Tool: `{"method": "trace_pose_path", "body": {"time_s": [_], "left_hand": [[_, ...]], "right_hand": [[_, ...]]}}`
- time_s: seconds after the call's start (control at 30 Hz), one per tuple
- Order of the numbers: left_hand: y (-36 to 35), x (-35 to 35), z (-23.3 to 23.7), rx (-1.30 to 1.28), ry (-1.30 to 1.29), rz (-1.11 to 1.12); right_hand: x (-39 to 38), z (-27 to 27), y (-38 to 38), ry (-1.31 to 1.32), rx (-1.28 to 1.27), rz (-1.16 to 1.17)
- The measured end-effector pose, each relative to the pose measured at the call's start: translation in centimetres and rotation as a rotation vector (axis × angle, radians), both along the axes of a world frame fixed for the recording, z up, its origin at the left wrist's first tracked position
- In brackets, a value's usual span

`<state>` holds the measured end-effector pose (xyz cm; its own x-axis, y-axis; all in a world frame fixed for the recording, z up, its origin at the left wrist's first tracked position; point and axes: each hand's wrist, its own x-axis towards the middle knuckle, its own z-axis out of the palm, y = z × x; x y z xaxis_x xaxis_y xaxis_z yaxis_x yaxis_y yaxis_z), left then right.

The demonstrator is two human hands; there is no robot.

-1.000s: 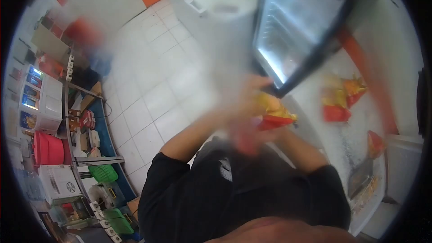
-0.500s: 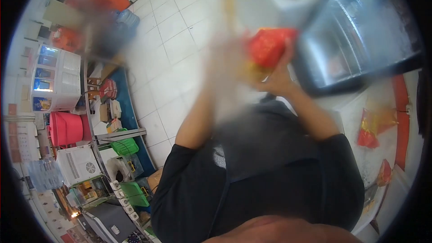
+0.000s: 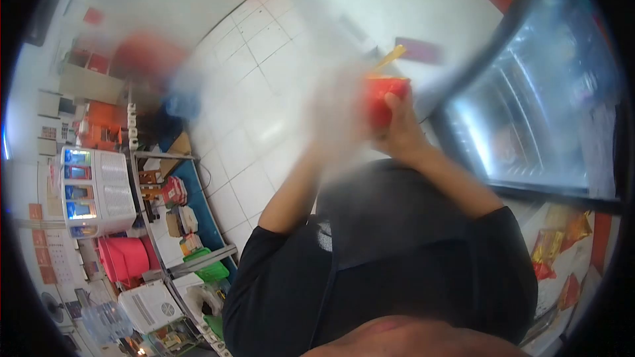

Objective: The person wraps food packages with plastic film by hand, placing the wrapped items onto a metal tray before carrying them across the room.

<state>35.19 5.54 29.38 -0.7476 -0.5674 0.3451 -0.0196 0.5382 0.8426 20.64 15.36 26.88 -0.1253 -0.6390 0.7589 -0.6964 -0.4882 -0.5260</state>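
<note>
My right hand (image 3: 402, 129) is closed around a red packet (image 3: 379, 112), with the thumb across its front. A yellow strip (image 3: 390, 57) sticks up at a slant from the packet's top; what it is, I cannot make out. My left hand (image 3: 337, 109) is beside the packet's left side, blurred by a hazy patch in the view. Its fingers do not show clearly, and whether it touches the packet is hidden. Both hands are in front of my dark top (image 3: 397, 251), above the tiled floor.
A glass-fronted display case (image 3: 529, 86) with a black frame stands at the right. Behind the hands is a white counter (image 3: 436, 6) with a purple flat item (image 3: 421, 51). Shelving with a pink bin (image 3: 124, 258) and a green-lidded box (image 3: 208, 266) lines the left. Shiny packets (image 3: 549, 248) lie at lower right.
The view has shifted. The red packet is lower and more upright in my right hand. The yellow strip, earlier a blur above my left hand, now shows at the packet's top.
</note>
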Motion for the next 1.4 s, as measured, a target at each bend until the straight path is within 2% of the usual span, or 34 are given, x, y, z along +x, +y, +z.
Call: {"method": "trace_pose_path", "body": {"time_s": [0.03,0.07,0.1,0.13,0.17,0.2,0.23,0.27,0.3,0.33,0.37,0.4,0.43,0.47,0.5,0.6,0.63,0.7,0.73,0.77,0.83,0.87,0.93,1.0,1.03,1.1,1.17,1.2,1.23,1.27,1.3,1.33,1.37,1.4], "left_hand": [[-1.0,-0.9,0.3,0.053,-0.006,-0.052],[-2.7,-1.8,0.1,-0.040,-0.091,-0.037],[-4.2,-2.6,-0.8,-0.031,-0.089,-0.045],[-5.7,-3.4,-2.2,0.112,-0.175,-0.007],[-7.3,-4.3,-3.5,0.252,-0.253,0.032],[-7.8,-4.4,-4.5,0.636,0.127,-0.060],[-8.1,-5.0,-4.1,0.802,0.271,-0.052],[-8.5,-5.5,-3.7,0.968,0.411,-0.053],[-9.9,-5.1,-6.0,0.970,0.416,-0.079],[-12.1,-4.0,-10.1,1.143,0.442,-0.116],[-13.8,-3.5,-12.8,1.318,0.456,-0.158],[-15.1,-3.7,-13.5,1.324,0.438,-0.199],[-16.7,-4.2,-14.1,1.428,0.583,-0.343],[-18.6,-5.3,-13.9,1.531,0.741,-0.485],[-20.3,-6.3,-13.9,1.546,0.757,-0.503],[-20.0,-6.8,-11.1,1.512,0.680,-0.252],[-19.8,-6.5,-11.6,1.531,0.755,-0.174],[-19.3,-6.0,-14.4,1.712,0.478,-0.172],[-18.0,-6.0,-15.9,1.744,0.469,-0.132],[-16.7,-5.8,-16.9,1.778,0.448,-0.108],[-13.8,-4.4,-15.7,1.836,0.560,-0.165],[-12.2,-3.3,-15.3,1.863,0.587,-0.116],[-8.9,-2.2,-15.0,1.800,0.485,-0.040],[-6.5,-4.4,-17.7,1.869,0.420,-0.051],[-5.9,-4.2,-19.3,1.903,0.370,-0.077],[-6.6,-3.8,-19.7,1.963,0.331,-0.206],[-8.1,-3.9,-17.3,1.866,0.354,-0.532],[-7.3,-3.7,-17.9,1.809,0.166,-0.531],[-6.9,-3.8,-17.0,1.806,0.137,-0.591],[-6.8,-4.7,-15.5,1.780,0.167,-0.685],[-6.5,-5.8,-14.1,1.748,0.197,-0.797],[-5.8,-6.8,-12.8,1.786,0.194,-0.866],[-4.5,-7.6,-11.9,1.829,0.183,-0.954],[-1.8,-6.3,-15.3,1.753,0.089,-0.905]], "right_hand": [[-0.8,0.4,-1.2,0.021,-0.004,-0.015],[-1.3,0.1,-2.6,0.021,0.007,-0.019],[-1.6,-0.4,-3.8,0.014,0.158,-0.035],[-2.0,-0.4,-4.9,0.013,0.306,-0.053],[-2.6,0.5,-5.6,0.029,0.309,-0.060],[-3.0,1.9,-6.1,0.001,0.429,0.054],[-3.8,2.8,-7.2,-0.029,0.548,0.164],[-4.7,2.3,-9.0,-0.012,0.544,0.147],[-5.6,1.1,-10.7,-0.032,0.545,0.288],[-6.3,0.5,-12.3,-0.059,0.550,0.423],[-7.5,0.8,-13.7,-0.061,0.552,0.387],[-9.2,1.5,-15.3,-0.086,0.602,0.315],[-11.2,2.2,-17.1,-0.105,0.650,0.243],[-13.2,2.5,-18.8,-0.040,0.550,0.030],[-15.9,2.9,-21.2,-0.161,0.641,-0.061],[-23.9,5.4,-25.5,0.035,0.477,-0.332],[-26.2,6.3,-26.7,0.356,0.337,-0.464],[-35.8,5.7,-29.8,0.498,0.423,-0.593],[-41.8,4.9,-32.3,0.360,0.646,-0.370],[-41.9,5.1,-31.6,0.372,0.696,-0.227],[-41.9,6.4,-30.8,0.516,0.839,-0.275],[-41.8,7.2,-30.6,0.592,0.891,-0.350],[-41.7,8.6,-30.5,0.752,0.980,-0.570],[-41.7,9.2,-30.5,0.901,1.073,-0.818],[-42.6,8.3,-29.1,0.905,1.107,-0.826],[-44.4,7.5,-26.6,0.529,1.284,-0.745],[-53.7,1.6,-18.8,1.626,0.716,-0.205],[-50.1,0.5,-16.3,1.289,0.795,-0.455],[-42.4,0.1,-14.9,0.937,0.840,-0.694],[-37.3,0.3,-13.4,0.403,0.929,-0.807],[-38.2,-2.5,-9.8,0.085,0.522,-0.633],[-35.9,-1.7,-6.7,-0.390,0.573,-0.882],[-33.1,-0.8,-3.0,-0.575,0.476,-0.817],[-29.1,0.5,0.6,-0.749,0.449,-0.839]]}}
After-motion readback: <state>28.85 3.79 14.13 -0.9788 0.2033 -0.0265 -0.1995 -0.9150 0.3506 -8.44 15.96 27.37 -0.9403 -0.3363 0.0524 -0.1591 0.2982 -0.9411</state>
